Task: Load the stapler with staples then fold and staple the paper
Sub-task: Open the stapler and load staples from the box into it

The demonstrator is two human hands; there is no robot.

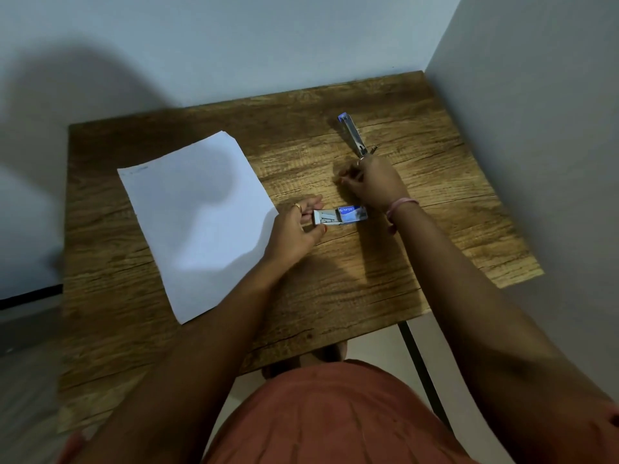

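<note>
Nearest the person, at about the middle of the wooden worktop (335,296), the left hand (298,229) pinches the open inner tray end of the staple box (340,216), thumb on the near side and fingers on the far side, with a ring on one finger. The box lies flat with its long axis running from 9 o'clock to 3 o'clock, its blue printed sleeve toward 3 and the pulled-out tray, with strips of staples showing inside, toward 9. Just beyond the box's sleeve end, at about 1 o'clock from it, the right hand (371,182) hovers with its fingers curled together toward the thumb as if pinching something small; whether a strip of staples is between the fingertips I cannot tell, since the spot is dark and blurred. A pink band sits on that wrist. Directly past the right hand, touching or nearly touching its knuckles, lies the stapler (351,133), a slim metal one whose long axis runs from roughly 5 o'clock to 11 o'clock, its blue-tipped end pointing away at 11 and its opened end toward the hand. The right hand is far the nearer, so the loading move seems to turn on carrying staples that short way toward 12 o'clock. The white paper (197,222) lies unfolded at 9 o'clock, just beside the left hand.
</note>
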